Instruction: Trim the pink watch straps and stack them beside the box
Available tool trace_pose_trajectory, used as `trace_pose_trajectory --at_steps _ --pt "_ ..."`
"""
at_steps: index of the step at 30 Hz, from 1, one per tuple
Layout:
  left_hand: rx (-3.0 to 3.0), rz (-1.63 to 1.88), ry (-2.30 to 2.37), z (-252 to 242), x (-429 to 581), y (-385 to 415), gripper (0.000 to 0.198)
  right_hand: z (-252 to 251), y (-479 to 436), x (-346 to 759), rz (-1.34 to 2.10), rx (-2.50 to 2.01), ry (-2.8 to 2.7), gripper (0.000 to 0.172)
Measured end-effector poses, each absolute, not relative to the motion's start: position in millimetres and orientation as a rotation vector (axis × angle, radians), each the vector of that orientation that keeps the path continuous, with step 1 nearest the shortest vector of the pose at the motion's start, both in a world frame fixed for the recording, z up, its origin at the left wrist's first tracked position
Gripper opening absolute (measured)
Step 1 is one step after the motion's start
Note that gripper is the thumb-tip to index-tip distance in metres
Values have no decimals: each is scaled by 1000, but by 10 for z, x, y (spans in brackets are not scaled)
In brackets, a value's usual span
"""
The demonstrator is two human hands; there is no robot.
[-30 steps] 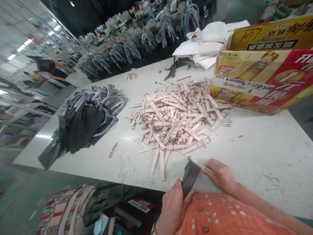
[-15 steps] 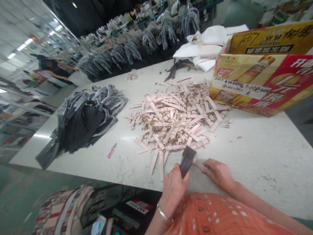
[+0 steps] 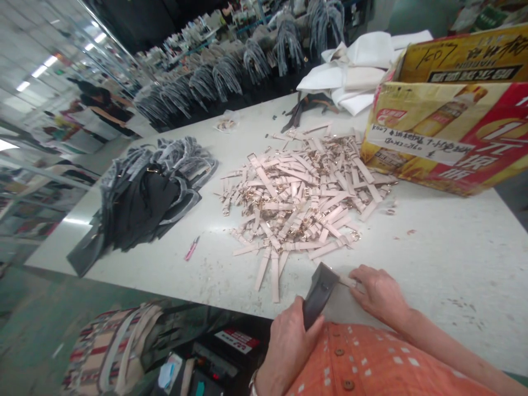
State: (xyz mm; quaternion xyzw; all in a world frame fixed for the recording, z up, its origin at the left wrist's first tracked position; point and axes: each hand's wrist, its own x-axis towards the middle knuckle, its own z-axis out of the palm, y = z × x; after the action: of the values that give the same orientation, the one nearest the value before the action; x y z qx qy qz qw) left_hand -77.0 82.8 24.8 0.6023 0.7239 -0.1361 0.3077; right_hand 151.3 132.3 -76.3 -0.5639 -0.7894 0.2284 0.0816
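Observation:
My left hand [image 3: 293, 336] is closed around a dark grey, leather-like strap [image 3: 319, 294], its broad, squared end pointing up and away from me. Just right of it, my right hand [image 3: 381, 291] is closed on a narrow pale pink strap [image 3: 348, 280], whose far end meets the dark piece's upper end. I cannot tell whether the two are joined. Beyond both hands lies a heap of pale pink straps with gold buckles [image 3: 297, 192], spread over the white table [image 3: 433, 247].
Dark grey bag pieces [image 3: 144, 203] are piled on the table's left, with a small pink-handled cutter [image 3: 192, 248] nearby. A yellow and red carton [image 3: 437, 132] stands at the right, white sheets [image 3: 363, 71] behind it. A striped bag [image 3: 111, 346] sits below the table edge.
Both hands have come slightly nearer my body, bringing the dark strap and pink strap lower. The dark strap's end has turned a little to the right. The view has shifted slightly.

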Motion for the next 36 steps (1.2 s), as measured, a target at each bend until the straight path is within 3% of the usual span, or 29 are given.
trace_pose_trajectory --at_steps 11,21,32,36 --pt "1680 -303 1941 88 -622 1047 35 -785 1401 1476 709 -1664 -2330 11" --pt "1572 -287 1827 259 -868 869 34 -918 1213 1698 592 -1203 -2295 27" --pt "1543 -375 1798 302 -853 837 40 -976 1190 1637 628 -1224 -2314 24" --pt "1527 -251 1667 225 -872 750 42 -1024 1256 1528 527 -1180 -2189 16"
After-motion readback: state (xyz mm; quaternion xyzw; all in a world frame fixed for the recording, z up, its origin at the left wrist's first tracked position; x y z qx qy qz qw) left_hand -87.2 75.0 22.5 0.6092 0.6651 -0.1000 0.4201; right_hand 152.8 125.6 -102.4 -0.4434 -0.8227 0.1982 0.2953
